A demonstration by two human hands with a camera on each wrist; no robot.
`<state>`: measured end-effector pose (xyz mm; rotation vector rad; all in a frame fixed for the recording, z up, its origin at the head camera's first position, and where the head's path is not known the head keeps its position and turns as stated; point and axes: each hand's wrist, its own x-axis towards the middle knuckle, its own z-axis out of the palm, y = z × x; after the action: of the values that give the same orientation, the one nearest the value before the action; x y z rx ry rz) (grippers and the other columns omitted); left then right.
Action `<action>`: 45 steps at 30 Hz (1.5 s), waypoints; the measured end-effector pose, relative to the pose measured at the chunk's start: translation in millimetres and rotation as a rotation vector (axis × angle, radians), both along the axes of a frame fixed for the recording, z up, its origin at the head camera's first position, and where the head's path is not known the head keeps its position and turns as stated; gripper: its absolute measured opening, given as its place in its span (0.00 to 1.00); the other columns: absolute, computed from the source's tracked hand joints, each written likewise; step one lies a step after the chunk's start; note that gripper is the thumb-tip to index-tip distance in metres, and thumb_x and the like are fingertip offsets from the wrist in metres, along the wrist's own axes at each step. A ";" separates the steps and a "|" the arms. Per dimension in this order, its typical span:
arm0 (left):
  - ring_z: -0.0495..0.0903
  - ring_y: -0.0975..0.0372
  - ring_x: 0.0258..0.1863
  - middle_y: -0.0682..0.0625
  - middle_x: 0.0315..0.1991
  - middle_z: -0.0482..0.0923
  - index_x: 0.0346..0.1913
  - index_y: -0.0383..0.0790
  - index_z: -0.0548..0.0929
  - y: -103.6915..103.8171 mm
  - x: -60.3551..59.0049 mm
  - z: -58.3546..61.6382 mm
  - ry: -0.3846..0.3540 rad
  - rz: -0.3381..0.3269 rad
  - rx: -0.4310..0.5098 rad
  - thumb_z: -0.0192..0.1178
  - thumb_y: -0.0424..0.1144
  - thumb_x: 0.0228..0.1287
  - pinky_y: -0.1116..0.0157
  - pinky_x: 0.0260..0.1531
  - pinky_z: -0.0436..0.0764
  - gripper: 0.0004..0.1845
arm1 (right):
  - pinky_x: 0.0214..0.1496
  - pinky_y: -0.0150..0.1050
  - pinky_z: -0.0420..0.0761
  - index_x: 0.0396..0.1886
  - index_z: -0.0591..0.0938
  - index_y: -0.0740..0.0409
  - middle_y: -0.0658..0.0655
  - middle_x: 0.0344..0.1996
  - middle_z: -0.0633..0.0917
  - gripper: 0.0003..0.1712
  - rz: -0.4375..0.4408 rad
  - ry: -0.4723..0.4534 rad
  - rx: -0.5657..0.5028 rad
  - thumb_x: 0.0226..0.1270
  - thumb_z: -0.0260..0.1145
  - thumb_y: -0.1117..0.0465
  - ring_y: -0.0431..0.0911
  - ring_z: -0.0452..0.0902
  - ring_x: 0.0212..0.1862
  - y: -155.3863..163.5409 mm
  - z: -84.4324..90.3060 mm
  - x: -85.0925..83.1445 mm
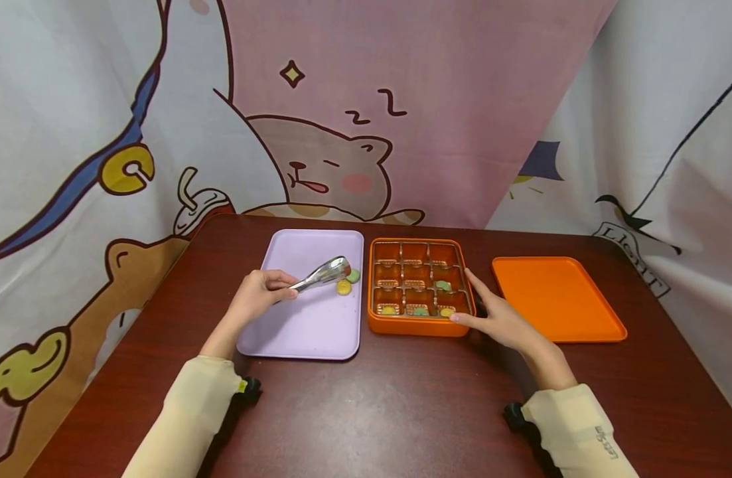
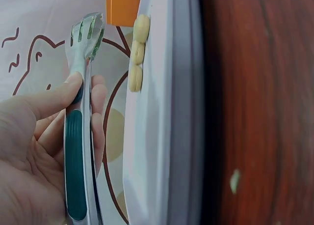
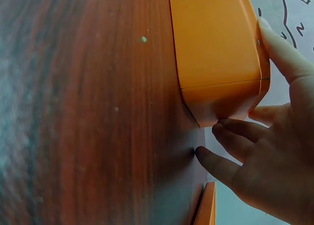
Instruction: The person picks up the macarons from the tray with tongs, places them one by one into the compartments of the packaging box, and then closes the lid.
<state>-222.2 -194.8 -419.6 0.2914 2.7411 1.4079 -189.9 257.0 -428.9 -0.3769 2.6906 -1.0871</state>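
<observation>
Small round sweets, one yellow (image 1: pixel 343 287) and one green (image 1: pixel 354 275), lie side by side on the lilac tray (image 1: pixel 308 325), near its far right edge; the left wrist view shows three pale rounds (image 2: pixel 137 53) in a row there, so a third piece probably sits hidden in the head view. The metal tongs (image 1: pixel 320 274) hover with their tips just above these pieces, apparently gripping nothing.

To the right of the tray, just beside it, stands the orange compartment box (image 1: pixel 417 324), a three-by-three grid. Pieces show in about four cells: yellow at the near left (image 1: pixel 389 309), green at the near middle (image 1: pixel 420 311), yellow at the near right (image 1: pixel 446 311), and green in the middle row's right cell (image 1: pixel 442 285). The far row appears to hold only liners. By this reading the transfer is roughly halfway, with several cells unfilled and a few pieces left on the tray (the direction of transfer cannot be told from one moment).

The left hand (image 1: pixel 258 296) wraps its fingers round the tongs' green-padded handle, thumb on top, forearm angled in from the near left. The right hand (image 1: pixel 497 317) rests with relaxed, nearly straight fingers against the box's right wall and near corner, steadying it. A flat orange tray (image 1: pixel 557 299) lies further right on the dark wooden surface (image 1: pixel 377 405).
</observation>
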 end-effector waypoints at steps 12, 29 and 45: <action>0.81 0.69 0.31 0.43 0.36 0.86 0.43 0.35 0.85 23.9 -3.9 9.0 -0.058 -0.015 0.082 0.67 0.34 0.55 0.70 0.32 0.77 0.12 | 0.61 0.68 0.55 0.76 0.37 0.44 0.65 0.74 0.49 0.57 0.000 0.008 0.021 0.59 0.64 0.39 0.67 0.50 0.70 -2.2 1.5 1.4; 0.83 0.67 0.34 0.40 0.39 0.85 0.44 0.31 0.84 50.5 -5.7 12.8 -0.056 -0.072 0.160 0.67 0.32 0.55 0.72 0.34 0.78 0.13 | 0.61 0.68 0.57 0.76 0.39 0.48 0.66 0.73 0.52 0.58 0.010 0.049 0.075 0.59 0.63 0.37 0.67 0.53 0.69 -9.1 1.0 4.2; 0.85 0.59 0.32 0.41 0.37 0.86 0.42 0.33 0.85 89.7 -8.5 19.5 -0.035 -0.163 0.154 0.67 0.32 0.55 0.60 0.36 0.81 0.11 | 0.62 0.67 0.58 0.76 0.40 0.48 0.67 0.72 0.55 0.58 0.005 0.055 0.073 0.58 0.64 0.37 0.66 0.55 0.68 -9.1 0.8 4.2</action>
<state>-230.7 -105.1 -400.1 0.4806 2.5201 1.5648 -185.7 247.9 -428.1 -0.4063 2.7669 -0.9881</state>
